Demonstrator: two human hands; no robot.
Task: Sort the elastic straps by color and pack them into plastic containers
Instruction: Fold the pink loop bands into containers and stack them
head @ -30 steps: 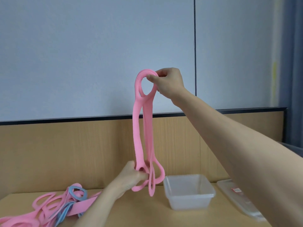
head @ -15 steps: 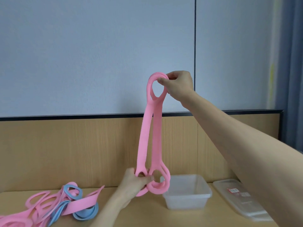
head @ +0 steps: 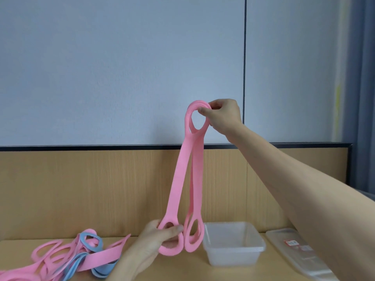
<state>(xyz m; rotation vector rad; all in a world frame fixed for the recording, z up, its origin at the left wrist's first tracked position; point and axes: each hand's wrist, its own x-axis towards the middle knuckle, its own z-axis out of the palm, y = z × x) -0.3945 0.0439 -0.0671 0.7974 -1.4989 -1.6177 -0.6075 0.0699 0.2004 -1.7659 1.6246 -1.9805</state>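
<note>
Several pink elastic straps (head: 183,175) hang as a bunch in the air over the table. My right hand (head: 222,116) pinches their top loops together, high up in front of the wall. My left hand (head: 160,238) grips the bottom loop of one strap, thumb through the hole, while the other bottom loops hang free just right of it. A clear plastic container (head: 233,245) stands open on the table right below the hanging loops. A tangled pile of pink and blue straps (head: 77,256) lies at the left.
Flat clear lids (head: 296,252) with a red label lie right of the container, partly behind my right forearm. A wooden panel backs the table, with a grey wall above. A blue curtain hangs at the far right.
My right hand has lowered and shifted right with the top loops. My left hand has drawn one strap's bottom loop left, apart from the others.
</note>
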